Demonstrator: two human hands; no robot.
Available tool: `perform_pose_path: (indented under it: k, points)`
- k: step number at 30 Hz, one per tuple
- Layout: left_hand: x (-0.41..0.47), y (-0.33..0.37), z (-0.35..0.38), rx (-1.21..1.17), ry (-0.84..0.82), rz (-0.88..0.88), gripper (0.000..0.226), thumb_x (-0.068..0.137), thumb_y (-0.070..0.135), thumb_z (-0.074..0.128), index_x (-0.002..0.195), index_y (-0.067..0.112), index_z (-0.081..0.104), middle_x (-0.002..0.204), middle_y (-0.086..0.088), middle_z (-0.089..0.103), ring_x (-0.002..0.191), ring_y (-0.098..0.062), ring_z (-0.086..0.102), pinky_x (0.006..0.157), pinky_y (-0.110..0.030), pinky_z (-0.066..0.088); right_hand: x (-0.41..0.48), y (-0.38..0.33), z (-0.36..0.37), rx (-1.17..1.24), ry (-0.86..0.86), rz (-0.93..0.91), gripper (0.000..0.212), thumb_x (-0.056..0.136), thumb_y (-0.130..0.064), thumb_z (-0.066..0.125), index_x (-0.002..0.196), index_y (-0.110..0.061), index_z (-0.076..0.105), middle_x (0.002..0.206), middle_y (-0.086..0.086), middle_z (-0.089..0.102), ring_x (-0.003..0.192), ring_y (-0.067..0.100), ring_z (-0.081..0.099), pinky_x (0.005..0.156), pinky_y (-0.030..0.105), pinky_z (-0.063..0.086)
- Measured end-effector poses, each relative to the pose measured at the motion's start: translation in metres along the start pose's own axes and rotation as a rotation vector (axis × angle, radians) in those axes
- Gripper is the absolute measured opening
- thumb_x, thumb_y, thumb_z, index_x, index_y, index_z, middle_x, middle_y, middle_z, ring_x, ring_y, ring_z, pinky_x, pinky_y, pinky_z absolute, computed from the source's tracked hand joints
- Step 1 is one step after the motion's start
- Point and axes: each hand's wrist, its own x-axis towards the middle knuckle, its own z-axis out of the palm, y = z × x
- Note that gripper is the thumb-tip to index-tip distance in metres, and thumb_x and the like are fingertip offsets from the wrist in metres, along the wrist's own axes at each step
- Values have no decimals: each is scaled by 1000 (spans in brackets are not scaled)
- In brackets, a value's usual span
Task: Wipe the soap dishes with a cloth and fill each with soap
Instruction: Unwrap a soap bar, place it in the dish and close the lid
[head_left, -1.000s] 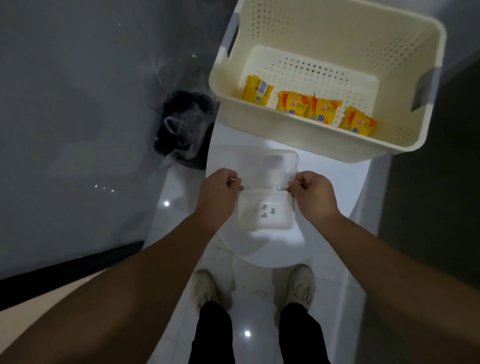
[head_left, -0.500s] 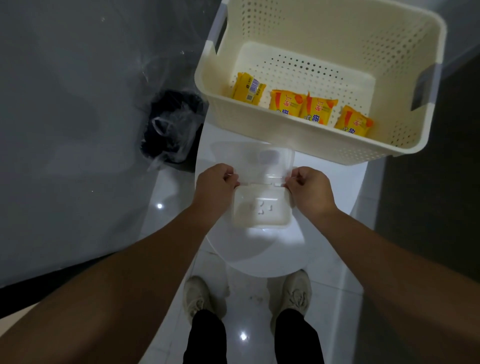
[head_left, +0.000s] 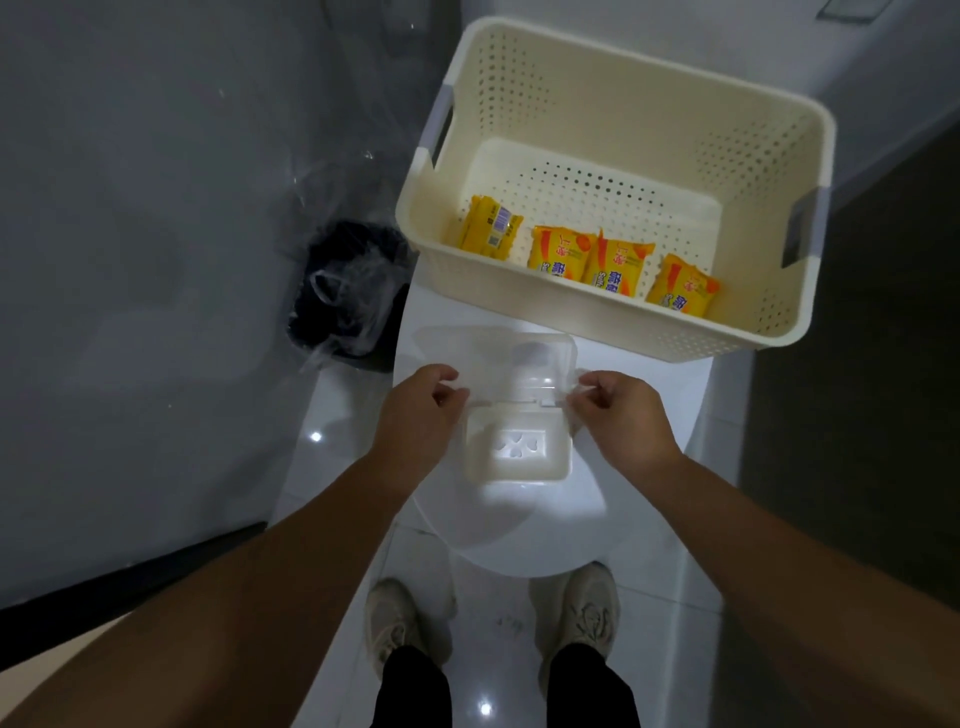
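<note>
A white soap dish (head_left: 517, 449) with a clear hinged lid (head_left: 519, 364) stands open on the closed toilet lid (head_left: 519, 530). Its tray holds no soap. My left hand (head_left: 415, 421) pinches the left end of the hinge line, and my right hand (head_left: 623, 415) pinches the right end. Behind them a cream perforated basket (head_left: 613, 322) holds several yellow-wrapped soap bars (head_left: 613, 265) along its near wall. No cloth is in view.
A black bin with a clear liner (head_left: 348, 291) stands on the floor left of the toilet. A grey wall runs along the left, a dark wall on the right. My shoes (head_left: 405, 618) stand on the white tiles below.
The lid has tipped a little further open. Both hands stay at the dish's sides with fingers loosened slightly. The view has shifted a little.
</note>
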Motion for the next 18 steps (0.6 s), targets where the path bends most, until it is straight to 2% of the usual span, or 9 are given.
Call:
perform_pose_path:
  k: [3,5,8,10,15,18]
  points:
    - [-4,12,-20,11,30,46,26,93,26,57,118,18,59,99,1,68,87,-10,61,66,-12,39,-12,-14,-23,13,10,-44,21,89,-21,62,108,-14,68,81,2,68,76,14,62,72,19,42]
    - [-7,26,-39,19,50,90,26,93,25,57,118,19,59,99,0,69,88,-11,62,70,-13,42,-20,-30,-45,20,27,-107,15,89,-22,62,102,-17,69,82,5,71,79,17,66,73,26,49]
    - [-14,56,-71,35,79,173,26,93,24,57,118,19,60,99,1,69,91,-14,64,82,-30,53,-29,-65,-88,-17,78,-218,15,90,-21,61,102,-15,69,80,5,70,78,18,66,74,29,51]
    - [-19,76,-92,55,116,236,27,92,23,58,119,18,61,100,0,70,91,-15,65,86,-34,53,-30,-91,-117,-89,108,-295,18,90,-19,61,105,-12,69,81,5,69,75,20,64,73,30,49]
    - [-19,111,-122,152,154,317,29,94,25,55,122,20,60,95,5,68,85,-13,64,78,-26,51,6,-133,-143,-328,42,-474,24,90,-17,61,112,-12,66,88,2,67,80,22,63,77,35,50]
    - [-13,120,-124,144,166,317,29,94,22,55,123,18,59,94,7,65,84,-10,62,79,-28,52,54,-142,-122,-518,-95,-597,30,90,-20,59,119,-15,62,108,7,66,97,27,62,84,38,49]
